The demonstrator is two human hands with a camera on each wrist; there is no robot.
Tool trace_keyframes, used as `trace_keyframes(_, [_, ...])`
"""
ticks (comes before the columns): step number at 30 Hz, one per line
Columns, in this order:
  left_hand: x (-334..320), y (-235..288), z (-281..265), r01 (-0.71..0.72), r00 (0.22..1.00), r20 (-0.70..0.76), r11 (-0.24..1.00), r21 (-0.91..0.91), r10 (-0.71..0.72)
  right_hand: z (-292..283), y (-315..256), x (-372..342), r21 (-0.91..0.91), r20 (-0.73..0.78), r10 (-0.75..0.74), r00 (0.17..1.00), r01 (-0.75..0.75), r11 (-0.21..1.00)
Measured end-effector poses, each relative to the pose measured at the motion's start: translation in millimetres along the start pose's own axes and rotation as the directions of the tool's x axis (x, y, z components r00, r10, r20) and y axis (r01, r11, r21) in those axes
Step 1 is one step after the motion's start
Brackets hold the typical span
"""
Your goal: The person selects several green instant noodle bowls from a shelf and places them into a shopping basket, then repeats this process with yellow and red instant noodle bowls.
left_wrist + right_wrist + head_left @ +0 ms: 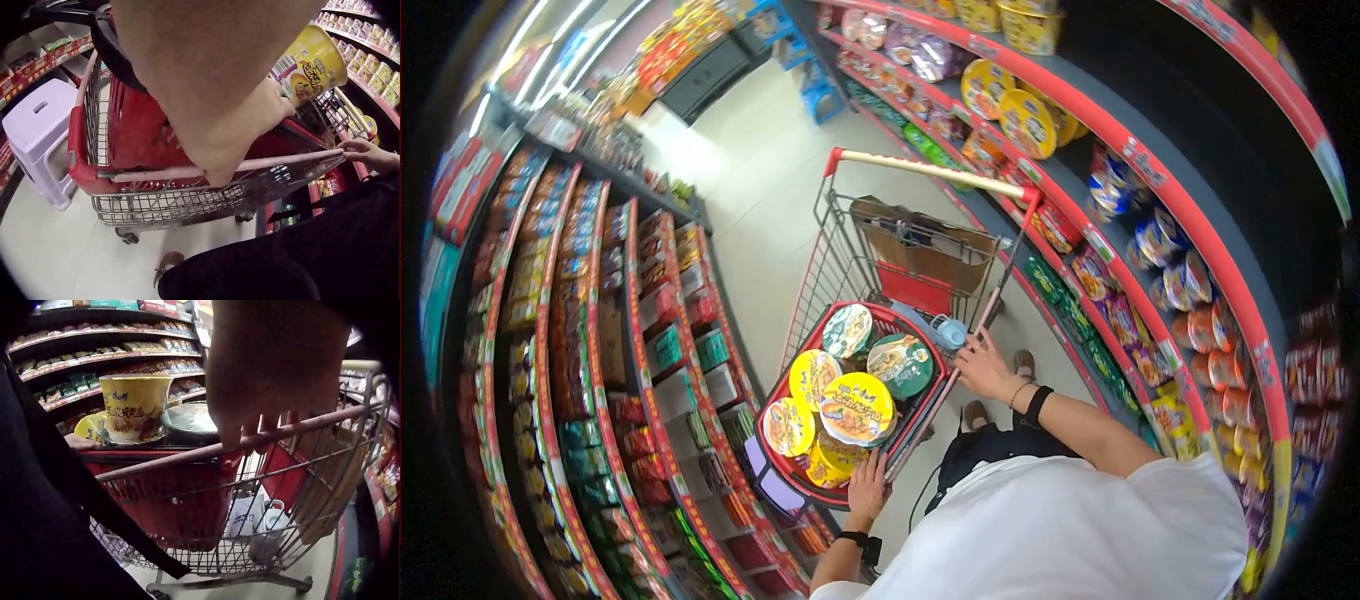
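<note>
Right hand (983,366) grips the shopping cart (928,171)'s side rail (312,424); left hand (868,490) touches it.
Yellow tubs (857,408) and green-lidded tubs (901,365) sit in the red basket (181,509) inside the cart; whether the left hand closes on anything, I cannot tell.

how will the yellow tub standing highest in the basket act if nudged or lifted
The yellow tub may tip if nudged, since it narrows toward its base and rises above neighbouring tubs. It looks smooth, so could be slippery to grip.
</note>
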State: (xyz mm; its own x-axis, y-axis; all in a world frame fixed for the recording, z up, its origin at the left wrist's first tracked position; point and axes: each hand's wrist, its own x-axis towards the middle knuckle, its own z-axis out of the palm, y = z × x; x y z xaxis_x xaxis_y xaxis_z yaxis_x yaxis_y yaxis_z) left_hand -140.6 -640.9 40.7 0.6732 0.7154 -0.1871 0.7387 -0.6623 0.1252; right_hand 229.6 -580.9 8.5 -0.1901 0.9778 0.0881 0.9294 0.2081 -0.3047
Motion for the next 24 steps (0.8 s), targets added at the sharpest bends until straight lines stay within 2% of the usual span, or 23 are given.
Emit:
trace_keyframes(7, [-17,-27,11,-0.123,0.990,0.065,0.992,-0.002,0.123,6,-28,-35,-0.004,-0.042,0.122,0.992,-0.123,0.992])
trace_keyframes(9, [-21,-38,19,-0.161,0.986,0.041,0.987,-0.026,0.162,5,-32,-39,-0.020,-0.057,0.153,0.987,-0.155,0.988])
trace_keyframes(12, [-26,-46,24,-0.218,0.976,0.024,0.975,0.027,0.218,7,-38,-53,-0.065,-0.029,0.166,0.986,-0.167,0.984])
trace_keyframes(14, [-29,-53,31,-0.260,0.965,-0.003,0.965,0.032,0.260,9,-38,-61,-0.049,0.059,0.175,0.983,-0.172,0.984])
trace_keyframes(16, [-30,-53,26,-0.269,0.962,0.051,0.962,0.039,0.267,15,-34,-70,-0.072,-0.004,0.193,0.981,-0.193,0.979])
trace_keyframes(18, [-29,-51,23,-0.316,0.949,0.034,0.946,0.074,0.314,13,-27,-77,0.098,0.139,0.177,0.974,-0.192,0.977])
trace_keyframes(20, [-29,-50,20,-0.319,0.947,0.042,0.945,0.072,0.317,6,-26,-85,0.071,0.124,0.188,0.974,-0.198,0.978])
trace_keyframes(22, [-26,-51,18,-0.372,0.928,0.030,0.919,0.131,0.371,-1,-23,-88,0.172,0.266,0.196,0.944,-0.247,0.954])
trace_keyframes(24, [-23,-51,23,-0.414,0.907,0.007,0.888,0.201,0.421,6,-15,-94,0.157,0.218,0.224,0.950,-0.260,0.953])
